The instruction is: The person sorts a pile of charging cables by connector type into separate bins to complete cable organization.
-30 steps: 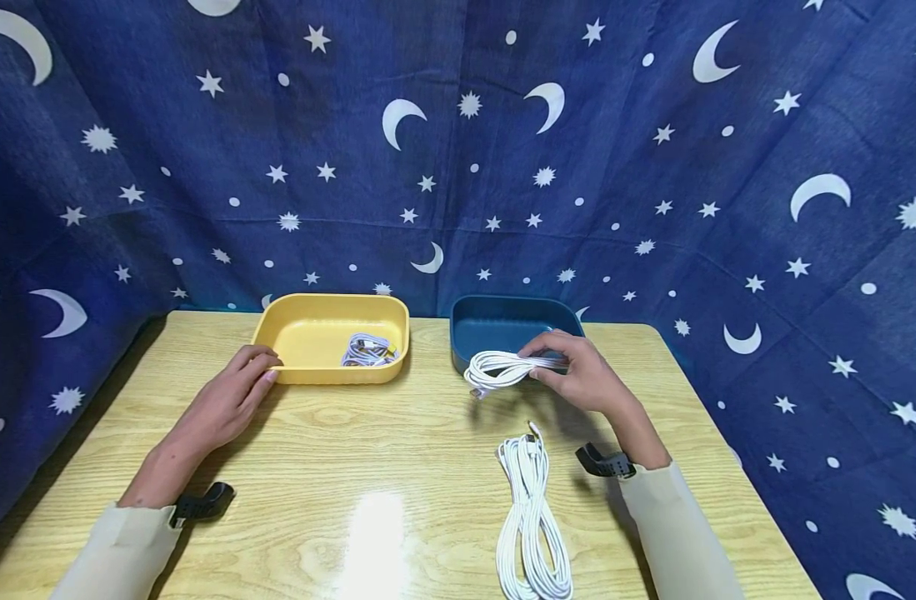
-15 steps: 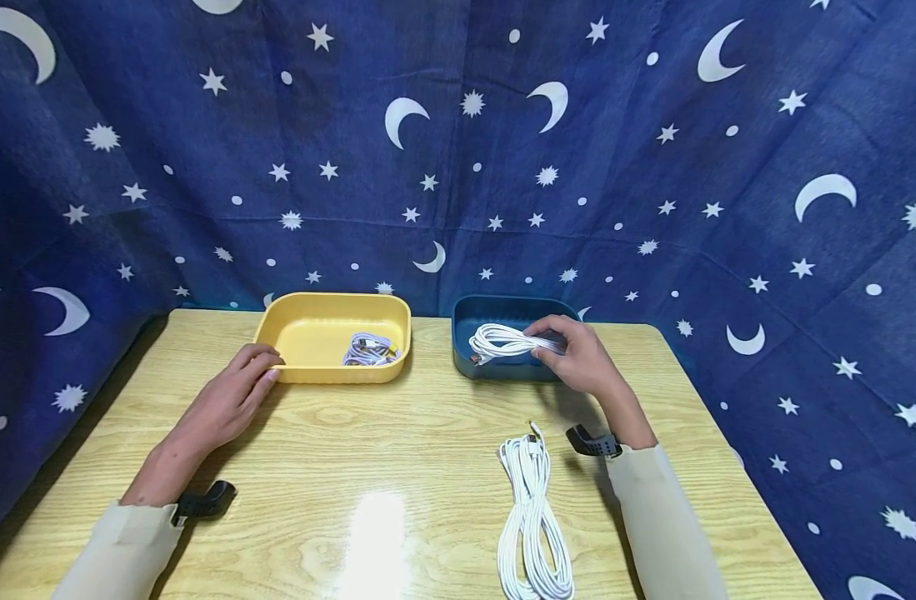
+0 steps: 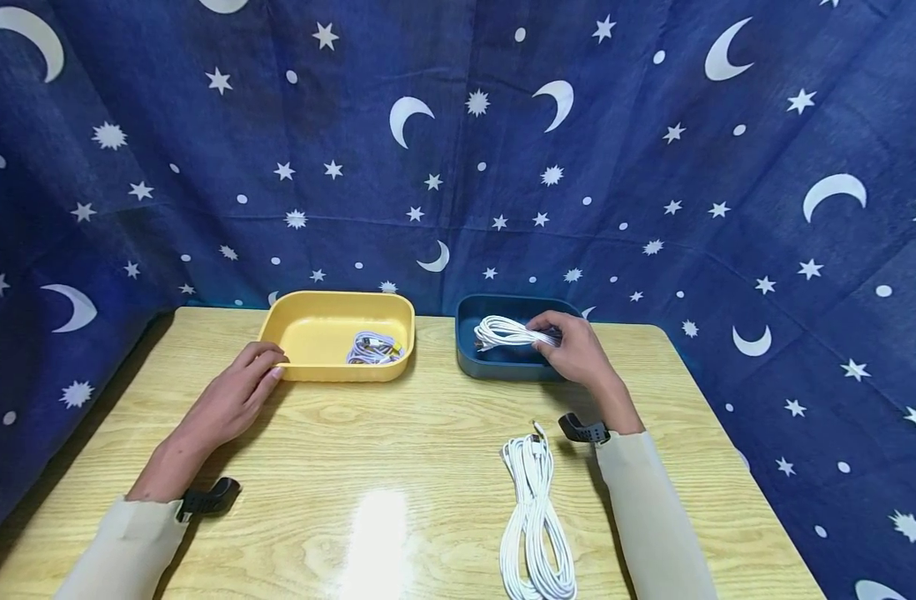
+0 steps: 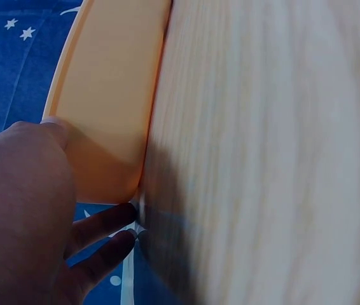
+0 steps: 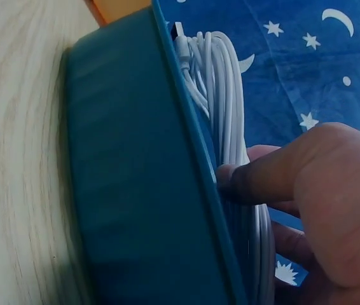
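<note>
Wrist view only: right hand point(image 5: 332, 210) has thumb and fingers curled round the white cable bundle point(image 5: 228, 108), just inside the blue tray point(image 5: 135, 178) rim. Head view adds left hand point(image 3: 236, 400), fingers relaxed against the yellow tray point(image 3: 300, 337). Bundle is looped, many-stranded. Second white cable point(image 3: 536, 517) lies on wooden table point(image 3: 367, 450); starry blue backdrop point(image 3: 458, 150) behind.

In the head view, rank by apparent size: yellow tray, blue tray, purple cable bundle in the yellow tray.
1. yellow tray
2. blue tray, slightly smaller, though the right hand hides part
3. purple cable bundle, clearly smallest
</note>
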The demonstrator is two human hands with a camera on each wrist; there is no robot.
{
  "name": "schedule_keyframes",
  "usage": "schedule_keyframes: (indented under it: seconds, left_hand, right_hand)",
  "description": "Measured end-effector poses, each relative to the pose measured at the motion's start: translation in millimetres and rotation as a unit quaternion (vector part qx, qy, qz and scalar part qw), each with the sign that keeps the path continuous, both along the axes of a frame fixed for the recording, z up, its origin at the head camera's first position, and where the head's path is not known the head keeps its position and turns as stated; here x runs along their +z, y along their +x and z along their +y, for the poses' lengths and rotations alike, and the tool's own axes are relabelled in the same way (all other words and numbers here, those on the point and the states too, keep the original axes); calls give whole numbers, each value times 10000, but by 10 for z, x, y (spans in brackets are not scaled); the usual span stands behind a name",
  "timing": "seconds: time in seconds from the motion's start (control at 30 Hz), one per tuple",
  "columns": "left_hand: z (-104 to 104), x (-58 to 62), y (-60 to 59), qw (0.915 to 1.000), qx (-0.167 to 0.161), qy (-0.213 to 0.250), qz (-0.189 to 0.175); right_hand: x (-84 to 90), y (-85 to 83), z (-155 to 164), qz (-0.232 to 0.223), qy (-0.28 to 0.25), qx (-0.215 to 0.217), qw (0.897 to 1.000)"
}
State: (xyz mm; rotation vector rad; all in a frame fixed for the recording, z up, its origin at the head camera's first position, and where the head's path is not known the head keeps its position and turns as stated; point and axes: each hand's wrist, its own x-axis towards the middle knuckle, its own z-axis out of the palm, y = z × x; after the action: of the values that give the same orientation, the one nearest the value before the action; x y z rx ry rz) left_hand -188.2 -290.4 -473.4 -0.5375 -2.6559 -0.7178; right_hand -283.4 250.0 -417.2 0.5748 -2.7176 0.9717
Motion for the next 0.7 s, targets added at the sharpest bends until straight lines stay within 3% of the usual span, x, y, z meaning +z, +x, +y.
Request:
schedule_keyframes:
  seconds: [0.47,0.7]
  left_hand:
    - [31,-13,-13,10000,-14,27,-39]
    - [9,1,-9,10000,-9,3,-1]
  right_hand:
    - [-102,-127,-31,-241,304,252,9989]
    - [-92,-127,-32,26,120,322,9994]
